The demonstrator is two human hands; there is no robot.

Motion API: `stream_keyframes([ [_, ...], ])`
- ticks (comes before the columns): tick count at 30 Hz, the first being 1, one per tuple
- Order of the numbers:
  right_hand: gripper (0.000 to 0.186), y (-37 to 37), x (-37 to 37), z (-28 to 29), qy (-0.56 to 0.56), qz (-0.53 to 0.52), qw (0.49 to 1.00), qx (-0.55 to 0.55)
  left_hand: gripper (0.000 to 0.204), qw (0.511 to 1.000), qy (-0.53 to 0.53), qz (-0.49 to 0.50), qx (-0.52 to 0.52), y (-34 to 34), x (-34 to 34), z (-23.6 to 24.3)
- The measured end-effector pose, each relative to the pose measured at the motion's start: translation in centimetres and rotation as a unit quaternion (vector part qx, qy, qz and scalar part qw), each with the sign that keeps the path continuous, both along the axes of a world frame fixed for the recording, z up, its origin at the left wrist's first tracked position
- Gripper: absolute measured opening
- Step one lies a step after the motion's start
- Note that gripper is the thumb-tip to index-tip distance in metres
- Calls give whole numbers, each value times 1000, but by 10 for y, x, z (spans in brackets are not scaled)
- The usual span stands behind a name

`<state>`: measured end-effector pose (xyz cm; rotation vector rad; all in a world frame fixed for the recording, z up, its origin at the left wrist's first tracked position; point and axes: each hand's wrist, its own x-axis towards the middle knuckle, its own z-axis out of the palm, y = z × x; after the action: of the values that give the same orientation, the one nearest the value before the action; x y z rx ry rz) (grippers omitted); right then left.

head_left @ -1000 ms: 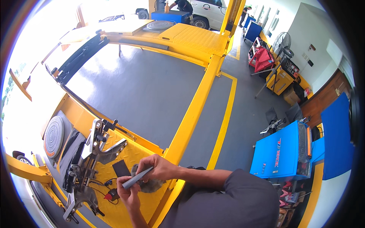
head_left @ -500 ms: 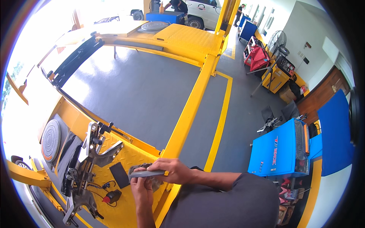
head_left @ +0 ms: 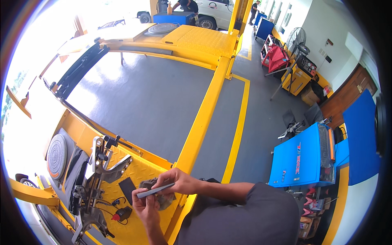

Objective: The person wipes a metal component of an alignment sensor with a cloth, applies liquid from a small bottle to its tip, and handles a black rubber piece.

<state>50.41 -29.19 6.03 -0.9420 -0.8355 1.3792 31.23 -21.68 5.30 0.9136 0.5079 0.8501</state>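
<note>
A thin grey flat piece point(head_left: 156, 190), seen nearly edge-on, is held between my two hands; I cannot make out its exact kind. My left hand point(head_left: 146, 208) grips its lower left end, thumb and fingers closed on it. On the upper right end, the fingers of my right hand point(head_left: 182, 182) are closed. A crumpled grey-brown rag point(head_left: 166, 201) shows behind and below my hands, partly hidden by them. To the left lie a dark flat rectangle point(head_left: 127, 190) and a small black thing with a red end point(head_left: 121, 214), on the yellow tread-plate platform point(head_left: 134, 230).
A metal wheel clamp point(head_left: 96, 167) with black cables stands left of my hands. A yellow lift beam point(head_left: 204, 118) runs away from me. A blue cabinet point(head_left: 300, 159) stands at the right. Farther off are a fan point(head_left: 297, 41), a red cart point(head_left: 274, 57) and another person point(head_left: 188, 5).
The grey piece has tilted, its right end now higher and its left end lower. My left hand has turned and shifted slightly left and down with it. The view has shifted slightly.
</note>
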Motion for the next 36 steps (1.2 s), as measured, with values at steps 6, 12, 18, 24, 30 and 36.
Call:
stream_keyframes([
  [6, 41, -11, -24, -2, -246, -144, 938, 199, 18, 997, -74, -1, -4, 2, -4, -13],
  [12, 39, -8, -32, -9, -273, -152, 927, 208, 17, 998, 7, 68, 2, 7, -2, -6],
  [18, 36, 2, -16, -9, -165, -77, 978, 97, 17, 995, 52, 52, 61, 10, -1, 6],
  [24, 35, 6, -9, -4, -53, -27, 997, 50, 16, 995, 63, 71, 42, 10, -2, 1],
  [30, 35, 4, -5, -10, -78, 8, 993, 90, 19, 998, 2, 7, 61, 6, -3, 8],
  [36, 37, 3, -15, -7, -198, -59, 968, 142, 18, 994, 56, 57, 75, 7, 0, 3],
])
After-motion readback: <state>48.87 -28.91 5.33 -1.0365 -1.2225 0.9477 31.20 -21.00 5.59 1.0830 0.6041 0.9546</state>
